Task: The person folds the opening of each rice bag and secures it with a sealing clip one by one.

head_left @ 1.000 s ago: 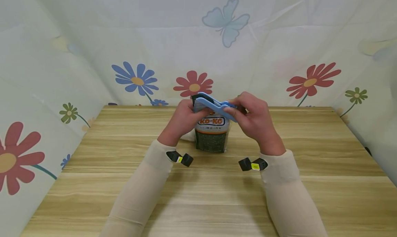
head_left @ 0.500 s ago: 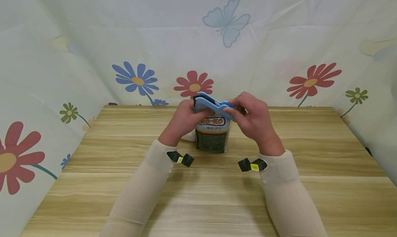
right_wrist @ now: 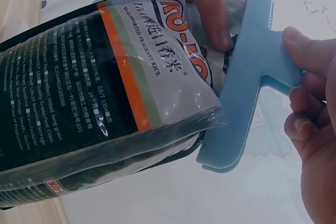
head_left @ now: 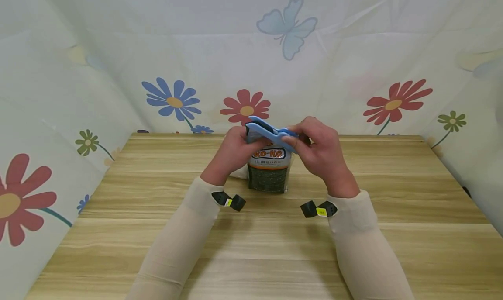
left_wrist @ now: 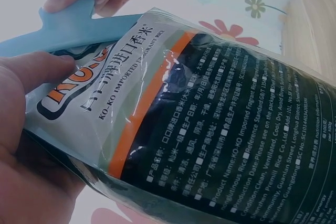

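Note:
A bag of rice (head_left: 269,177) with KO-KO lettering stands upright on the table. My left hand (head_left: 236,148) grips the upper left of the bag, its thumb (left_wrist: 47,69) pressed on the front below the top edge. Across the bag's top lies a light blue bag clip (head_left: 271,132), its arms apart at the left end in the head view. My right hand (head_left: 319,146) pinches the clip's handle tab (right_wrist: 283,59) between thumb and fingers. In the right wrist view the clip's long bar runs along the bag's folded top.
Behind the bag's left side a whitish object (head_left: 239,173) shows in part on the wooden table (head_left: 251,256). A flower-printed curtain (head_left: 196,51) hangs behind the table and along its sides. Each wrist wears a small black camera (head_left: 237,202).
The clip has shifted slightly to the left over the bag's top, and my right hand has moved a little with it. My left hand keeps its hold on the bag.

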Motion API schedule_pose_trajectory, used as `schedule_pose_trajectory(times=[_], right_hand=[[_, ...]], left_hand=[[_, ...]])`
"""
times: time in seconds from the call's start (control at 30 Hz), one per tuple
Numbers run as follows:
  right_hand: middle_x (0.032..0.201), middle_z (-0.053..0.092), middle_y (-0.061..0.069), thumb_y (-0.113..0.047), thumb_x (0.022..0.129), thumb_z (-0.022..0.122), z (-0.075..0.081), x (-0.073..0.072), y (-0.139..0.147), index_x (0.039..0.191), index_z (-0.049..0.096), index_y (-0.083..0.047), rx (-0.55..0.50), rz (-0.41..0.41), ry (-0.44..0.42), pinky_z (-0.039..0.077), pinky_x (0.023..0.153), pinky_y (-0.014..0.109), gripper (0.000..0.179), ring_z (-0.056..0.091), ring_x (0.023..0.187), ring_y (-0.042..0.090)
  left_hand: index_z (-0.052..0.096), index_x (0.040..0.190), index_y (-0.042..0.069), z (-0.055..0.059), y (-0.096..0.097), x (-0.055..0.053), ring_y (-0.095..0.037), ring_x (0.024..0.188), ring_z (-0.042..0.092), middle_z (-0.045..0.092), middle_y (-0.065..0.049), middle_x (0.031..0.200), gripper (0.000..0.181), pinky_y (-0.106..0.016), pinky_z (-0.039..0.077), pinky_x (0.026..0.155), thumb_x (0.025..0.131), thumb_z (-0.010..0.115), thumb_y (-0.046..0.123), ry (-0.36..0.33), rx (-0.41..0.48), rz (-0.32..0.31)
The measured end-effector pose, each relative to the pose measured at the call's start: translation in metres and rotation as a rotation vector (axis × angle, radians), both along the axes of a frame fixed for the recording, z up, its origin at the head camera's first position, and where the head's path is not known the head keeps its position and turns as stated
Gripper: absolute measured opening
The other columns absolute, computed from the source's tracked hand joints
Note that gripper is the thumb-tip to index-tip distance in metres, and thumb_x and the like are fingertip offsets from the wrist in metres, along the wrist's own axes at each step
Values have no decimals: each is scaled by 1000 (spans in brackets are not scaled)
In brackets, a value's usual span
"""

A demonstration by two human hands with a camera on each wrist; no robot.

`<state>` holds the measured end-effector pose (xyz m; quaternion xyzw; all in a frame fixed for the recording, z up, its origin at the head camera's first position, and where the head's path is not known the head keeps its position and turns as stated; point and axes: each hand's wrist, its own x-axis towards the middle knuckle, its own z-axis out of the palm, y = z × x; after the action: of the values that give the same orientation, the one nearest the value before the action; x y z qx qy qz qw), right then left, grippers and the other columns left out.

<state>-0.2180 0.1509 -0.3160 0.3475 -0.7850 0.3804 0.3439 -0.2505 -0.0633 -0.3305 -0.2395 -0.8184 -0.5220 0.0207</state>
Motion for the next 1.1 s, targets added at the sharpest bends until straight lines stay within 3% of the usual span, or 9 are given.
schedule_pose_trajectory(times=[0.13,0.33,0.63,1.1], right_hand=[[72,57,6,-4,80,77,0,0,-1,94,70,-2,-2,3,2,38,56,25,16,44,64,9],[72,57,6,-4,79,77,0,1,-1,94,70,-2,-5,-2,6,39,56,28,17,44,64,9],[70,55,5,-5,79,78,1,1,-3,94,70,-3,3,-8,16,35,59,19,17,43,64,9],[71,55,5,-5,79,77,0,1,-2,94,70,-3,3,-9,8,35,60,19,17,43,65,8]], left_hand=[[72,113,13,1,0,1,-20,109,67,74,-5,106,25,-45,51,96,92,68,26,-25,-7,2],[72,112,12,-1,0,0,-20,108,67,74,-5,107,24,-44,52,96,92,68,26,1,-5,-18],[72,112,11,-1,0,0,-19,108,66,73,-5,108,24,-42,53,94,92,67,24,-1,-2,-31],[71,113,12,-1,0,-1,-18,107,66,72,-5,109,24,-42,52,95,93,65,23,21,-11,-49]])
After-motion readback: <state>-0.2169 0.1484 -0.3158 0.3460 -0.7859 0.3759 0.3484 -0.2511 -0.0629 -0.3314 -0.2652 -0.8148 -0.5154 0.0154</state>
